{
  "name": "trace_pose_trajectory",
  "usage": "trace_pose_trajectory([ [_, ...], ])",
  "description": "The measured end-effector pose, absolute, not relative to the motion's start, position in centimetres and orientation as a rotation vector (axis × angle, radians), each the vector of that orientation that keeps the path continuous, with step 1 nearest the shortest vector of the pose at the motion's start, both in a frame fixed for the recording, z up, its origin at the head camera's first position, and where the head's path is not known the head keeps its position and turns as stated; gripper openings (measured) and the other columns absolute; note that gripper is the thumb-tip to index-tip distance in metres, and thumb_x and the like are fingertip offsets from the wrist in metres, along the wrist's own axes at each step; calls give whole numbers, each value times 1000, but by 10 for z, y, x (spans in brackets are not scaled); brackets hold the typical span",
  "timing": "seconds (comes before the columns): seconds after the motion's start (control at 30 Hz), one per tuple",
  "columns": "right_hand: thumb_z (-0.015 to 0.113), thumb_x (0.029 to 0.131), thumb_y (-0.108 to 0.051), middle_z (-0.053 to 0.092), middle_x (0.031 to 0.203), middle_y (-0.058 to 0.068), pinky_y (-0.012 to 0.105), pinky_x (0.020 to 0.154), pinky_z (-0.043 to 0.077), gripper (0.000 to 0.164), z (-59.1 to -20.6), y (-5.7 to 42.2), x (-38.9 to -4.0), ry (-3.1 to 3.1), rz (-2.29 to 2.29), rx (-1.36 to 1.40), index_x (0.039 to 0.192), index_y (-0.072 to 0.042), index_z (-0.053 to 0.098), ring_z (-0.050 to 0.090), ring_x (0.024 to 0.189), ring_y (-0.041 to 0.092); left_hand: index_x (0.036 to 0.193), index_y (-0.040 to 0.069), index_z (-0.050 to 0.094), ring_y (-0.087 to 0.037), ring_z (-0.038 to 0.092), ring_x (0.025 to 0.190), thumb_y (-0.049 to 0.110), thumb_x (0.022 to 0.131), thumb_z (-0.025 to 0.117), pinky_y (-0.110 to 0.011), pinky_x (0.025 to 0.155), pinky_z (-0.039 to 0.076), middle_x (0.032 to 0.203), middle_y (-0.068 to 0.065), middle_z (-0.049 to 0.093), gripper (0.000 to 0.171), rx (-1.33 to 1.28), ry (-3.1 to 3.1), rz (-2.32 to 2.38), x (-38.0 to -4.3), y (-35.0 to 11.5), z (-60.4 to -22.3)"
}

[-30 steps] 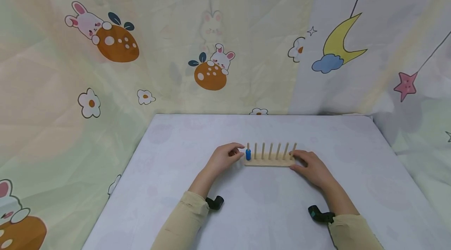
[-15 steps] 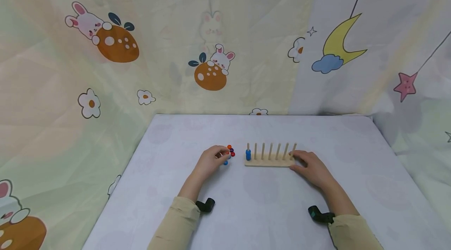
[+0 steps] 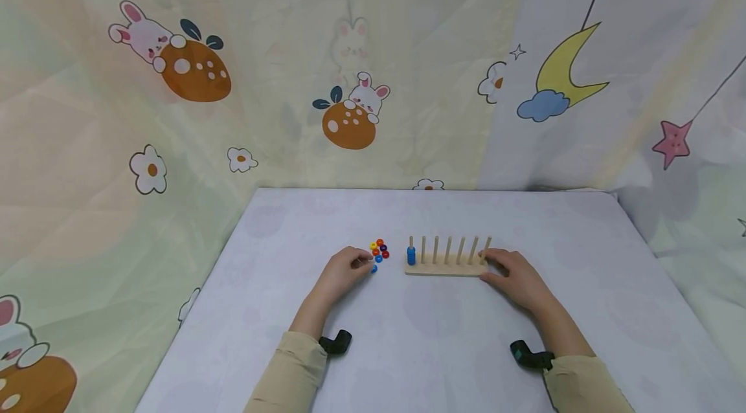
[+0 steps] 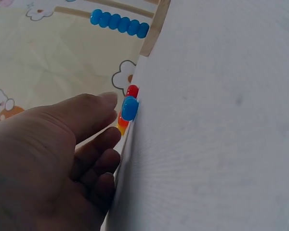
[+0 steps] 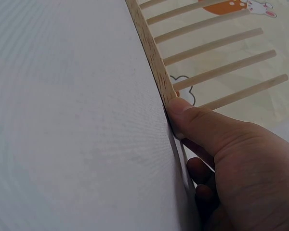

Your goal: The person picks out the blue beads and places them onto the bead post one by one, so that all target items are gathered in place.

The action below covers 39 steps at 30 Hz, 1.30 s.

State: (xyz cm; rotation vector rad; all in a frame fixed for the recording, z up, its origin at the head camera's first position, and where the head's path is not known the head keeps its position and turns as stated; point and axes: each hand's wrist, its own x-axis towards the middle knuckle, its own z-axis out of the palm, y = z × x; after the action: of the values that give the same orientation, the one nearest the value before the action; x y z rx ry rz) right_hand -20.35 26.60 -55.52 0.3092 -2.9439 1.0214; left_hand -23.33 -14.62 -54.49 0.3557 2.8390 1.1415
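A wooden peg rack (image 3: 445, 268) stands on the table, with a row of upright pegs. Several blue beads (image 3: 411, 256) are stacked on its leftmost peg; the other pegs are bare. My right hand (image 3: 513, 274) grips the rack's right end, thumb (image 5: 183, 108) on the front edge of the base. Left of the rack, my left hand (image 3: 344, 270) is beside a group of loose beads. Its thumb and index finger are apart, and a loose blue bead (image 4: 129, 109) lies just beyond their tips, with nothing seen between them.
Loose beads lie between my left hand and the rack, among them a yellow bead (image 3: 373, 246), an orange bead (image 3: 380, 242), a dark purple bead (image 3: 383, 248) and a red bead (image 3: 386, 255). A printed cloth backdrop (image 3: 419, 109) hangs behind the white-covered table (image 3: 443, 348).
My left hand has moved left from beside the blue stack to the loose beads, then slightly toward me, uncovering more of them. The right hand has stayed on the rack's end.
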Motion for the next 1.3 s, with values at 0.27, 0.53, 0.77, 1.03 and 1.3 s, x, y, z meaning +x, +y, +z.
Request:
trace_pose_trajectory([
  [0.27, 69, 91, -42, 52, 145, 14, 60, 105, 36, 54, -555, 266, -203, -2943, 1025, 310, 136, -14, 57, 45, 130, 38, 111, 23, 71, -12, 58, 97, 36, 90, 72, -36, 91, 48, 106, 6, 65, 24, 440, 2849, 1044, -233, -147, -549],
  [0.53, 70, 91, -39, 53, 144, 15, 60, 105, 36, 52, -554, 266, -203, -2932, 1036, 324, 135, -14, 58, 45, 130, 39, 111, 24, 71, -13, 58, 99, 35, 91, 72, -37, 92, 49, 107, 6, 63, 23, 451, 2898, 964, -232, -144, -554],
  [0.77, 69, 91, -41, 54, 143, 15, 60, 105, 36, 52, -555, 267, -205, -2924, 1036, 344, 135, -14, 58, 46, 129, 40, 112, 23, 70, -17, 58, 106, 32, 92, 70, -40, 97, 48, 112, 3, 62, 21, 440, 2917, 916, -230, -141, -553],
  [1.03, 70, 91, -37, 55, 141, 16, 60, 104, 36, 49, -556, 265, -205, -2903, 1017, 342, 133, -13, 60, 47, 128, 40, 111, 22, 71, -19, 58, 108, 31, 92, 71, -41, 97, 48, 113, 1, 62, 21, 433, 2912, 935, -228, -140, -551],
  [1.3, 69, 92, -40, 54, 143, 16, 61, 104, 36, 52, -555, 267, -205, -2917, 1014, 354, 134, -13, 59, 46, 129, 41, 109, 23, 71, -18, 58, 106, 32, 92, 71, -40, 96, 48, 112, 2, 63, 20, 444, 2909, 964, -229, -141, -551],
])
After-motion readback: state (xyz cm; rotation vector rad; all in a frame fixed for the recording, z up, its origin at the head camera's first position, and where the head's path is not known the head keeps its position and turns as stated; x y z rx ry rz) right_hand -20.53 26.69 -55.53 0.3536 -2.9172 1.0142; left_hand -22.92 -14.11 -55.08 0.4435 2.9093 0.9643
